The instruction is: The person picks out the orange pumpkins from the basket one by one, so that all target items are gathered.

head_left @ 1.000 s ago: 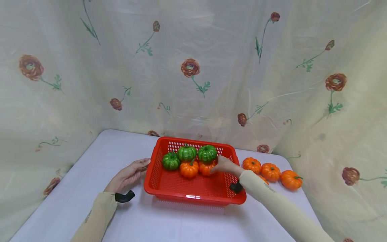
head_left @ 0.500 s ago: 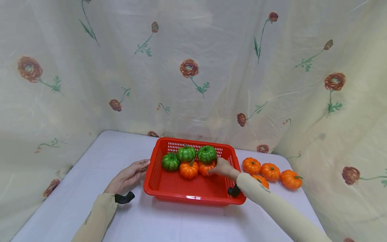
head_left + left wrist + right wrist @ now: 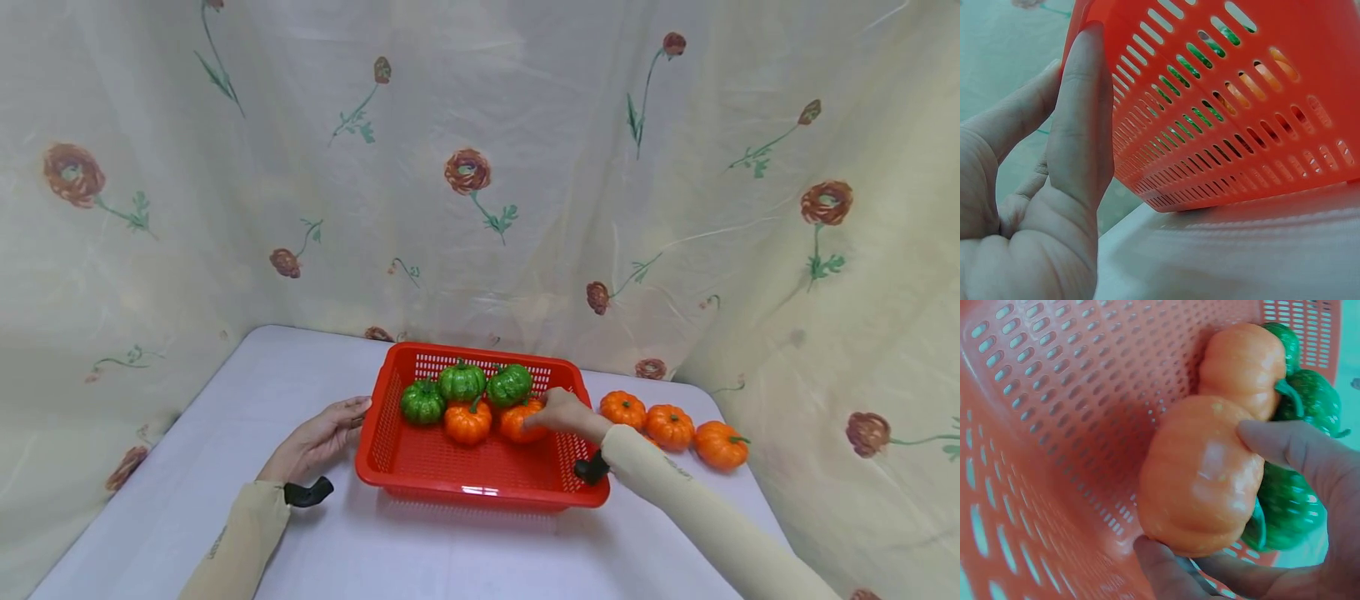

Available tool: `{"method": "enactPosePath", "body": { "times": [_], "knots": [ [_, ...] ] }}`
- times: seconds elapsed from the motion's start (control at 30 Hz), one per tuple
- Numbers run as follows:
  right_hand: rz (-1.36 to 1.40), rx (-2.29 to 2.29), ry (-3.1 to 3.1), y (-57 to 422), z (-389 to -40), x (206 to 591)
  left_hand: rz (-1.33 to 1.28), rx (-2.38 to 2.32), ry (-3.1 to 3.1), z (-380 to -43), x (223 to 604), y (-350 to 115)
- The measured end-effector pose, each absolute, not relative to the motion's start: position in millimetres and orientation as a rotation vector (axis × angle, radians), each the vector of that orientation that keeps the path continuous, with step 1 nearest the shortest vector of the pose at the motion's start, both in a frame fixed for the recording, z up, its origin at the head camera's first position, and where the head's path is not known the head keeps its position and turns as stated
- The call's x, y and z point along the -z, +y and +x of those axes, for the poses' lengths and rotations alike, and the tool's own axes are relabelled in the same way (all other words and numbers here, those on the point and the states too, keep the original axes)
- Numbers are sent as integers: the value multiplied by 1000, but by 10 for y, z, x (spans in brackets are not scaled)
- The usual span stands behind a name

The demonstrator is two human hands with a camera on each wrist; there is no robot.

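Observation:
My left hand [image 3: 326, 433] is at the left rim of a red plastic basket [image 3: 480, 492], thumb and fingertips on either side of the rim in the left wrist view. Inside the basket, my right hand [image 3: 566, 414] grips a small orange pumpkin [image 3: 1200, 478], thumb on its upper side and fingers beneath. Another orange pumpkin [image 3: 468, 423] lies to its left. Behind them sit three green pumpkins: one at the left [image 3: 423, 403], a middle one [image 3: 462, 382], and a tilted one [image 3: 509, 386] right behind the gripped pumpkin.
To the right of the basket, several orange pumpkins [image 3: 670, 427] lie on the white-covered table [image 3: 300, 554], one partly hidden by the right sleeve [image 3: 675, 487]. A flowered curtain [image 3: 555, 208] hangs behind and around the table.
The gripped orange pumpkin has shifted slightly to the right with my right hand. The green pumpkin behind it has tipped and moved a little left. My left hand stays at the rim.

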State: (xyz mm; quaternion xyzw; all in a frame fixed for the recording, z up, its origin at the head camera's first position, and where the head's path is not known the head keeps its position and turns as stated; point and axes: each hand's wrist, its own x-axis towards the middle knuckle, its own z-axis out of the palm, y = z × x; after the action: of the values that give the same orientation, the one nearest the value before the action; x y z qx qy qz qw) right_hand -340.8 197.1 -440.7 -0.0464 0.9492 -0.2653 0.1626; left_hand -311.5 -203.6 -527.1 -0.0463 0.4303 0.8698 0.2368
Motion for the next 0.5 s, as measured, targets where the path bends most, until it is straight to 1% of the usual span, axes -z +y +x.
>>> {"method": "enactPosePath", "body": {
  "times": [0.27,0.5],
  "knots": [
    [-198,785,2641,2064,-3332,4294,-129,-2388,1162,-3098,5270,-2043],
    [-236,848,2615,2134,-3229,4234,-7,-2360,1186,-3142,5262,-2026]
  ]
}}
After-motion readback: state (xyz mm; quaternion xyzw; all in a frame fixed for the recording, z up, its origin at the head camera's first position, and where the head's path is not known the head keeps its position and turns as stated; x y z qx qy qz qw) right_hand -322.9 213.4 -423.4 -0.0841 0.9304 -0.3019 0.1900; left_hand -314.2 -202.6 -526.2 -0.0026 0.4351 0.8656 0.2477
